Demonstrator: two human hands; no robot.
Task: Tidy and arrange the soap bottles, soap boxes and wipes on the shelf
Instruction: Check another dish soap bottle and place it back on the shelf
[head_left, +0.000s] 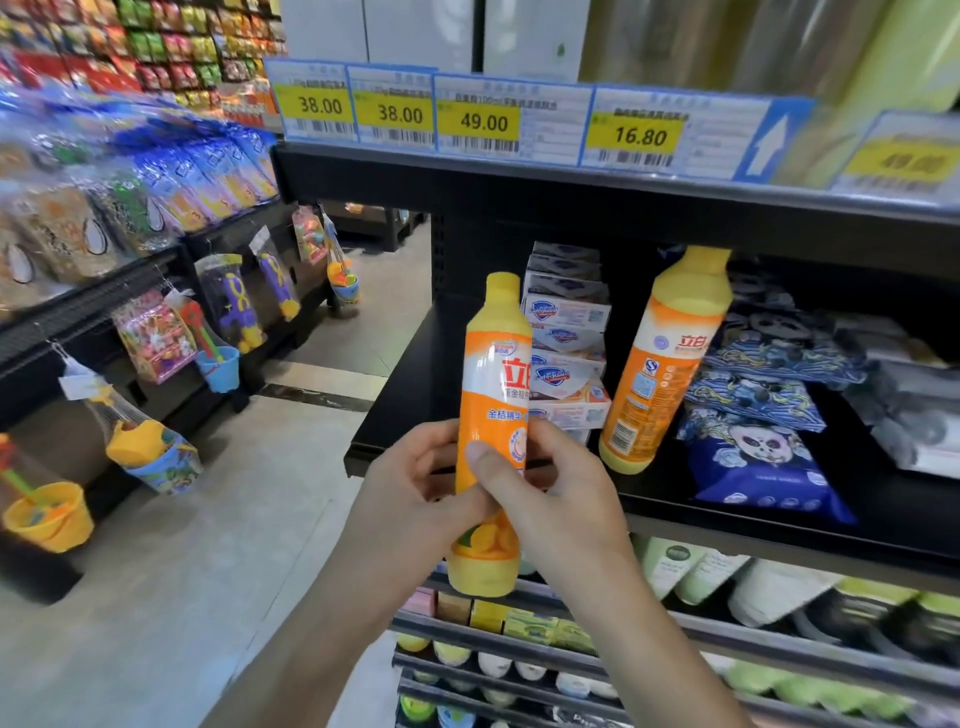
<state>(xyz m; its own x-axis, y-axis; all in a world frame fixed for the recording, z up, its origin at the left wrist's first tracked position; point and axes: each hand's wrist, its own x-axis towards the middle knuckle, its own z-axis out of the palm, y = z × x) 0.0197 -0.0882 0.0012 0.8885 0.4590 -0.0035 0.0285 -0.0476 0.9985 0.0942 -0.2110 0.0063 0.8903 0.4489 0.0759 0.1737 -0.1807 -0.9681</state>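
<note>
Fingers of left hand (410, 483) and right hand (545, 493) curl around upright orange soap bottle (491, 415) before shelf (415, 374).

The scene is brightly and evenly lit, with light coming from above, as in a shop; colours are strong and the pale floor (171, 519) shows only a soft sheen. The dark shelf (415, 395) lies in shade under the board above it, so its back recedes into near-black. The price tags (483, 122) in the centre are sharp enough to read their numbers, while the tag at the far right (904, 161) is smeared. The snack bags (104, 171) at the left edge are blurred and streaked. Straight shelf edges bow and splay outward toward the corners, a wide-angle effect. The orange bottle (491, 415) held in the middle shows a soft white glare on its label.
</note>
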